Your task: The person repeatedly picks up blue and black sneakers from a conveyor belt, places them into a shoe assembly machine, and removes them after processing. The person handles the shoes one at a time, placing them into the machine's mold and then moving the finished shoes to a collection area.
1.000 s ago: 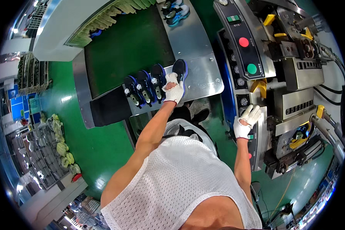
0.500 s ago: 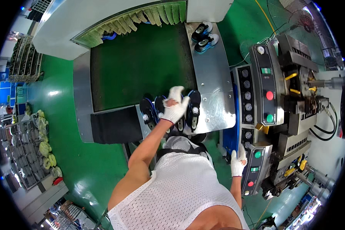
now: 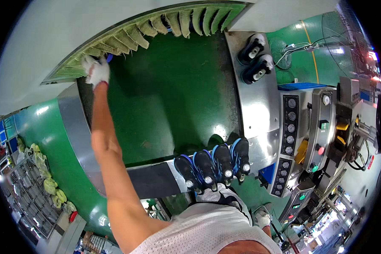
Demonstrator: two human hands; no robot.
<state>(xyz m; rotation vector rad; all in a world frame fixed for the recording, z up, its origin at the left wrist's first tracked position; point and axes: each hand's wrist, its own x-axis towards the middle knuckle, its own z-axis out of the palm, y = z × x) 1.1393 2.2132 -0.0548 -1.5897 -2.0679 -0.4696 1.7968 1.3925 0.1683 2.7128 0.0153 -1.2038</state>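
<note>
My left hand (image 3: 96, 70), in a white glove, stretches to the far left corner of the green conveyor belt (image 3: 156, 106). It is beside the hanging fabric strips, next to a partly hidden blue-edged item (image 3: 109, 57); its fingers are blurred, so their grip does not show. Low on the right, my gloved right hand (image 3: 263, 218) hangs near my side, too small to read its fingers. Several black shoes with blue edges (image 3: 205, 167) stand in a row on the metal front ledge, close to my body.
A pale green strip curtain (image 3: 144, 31) hangs over the machine opening. Two black-and-white shoes (image 3: 257, 70) sit on the right metal side plate (image 3: 260, 110). Further right stands a machine with gauges (image 3: 289, 127) and coloured buttons. Wire racks (image 3: 29, 190) stand left.
My left hand has left the shoe row for the far left corner of the belt. The view has shifted, and my right hand has come away from the button panel.
</note>
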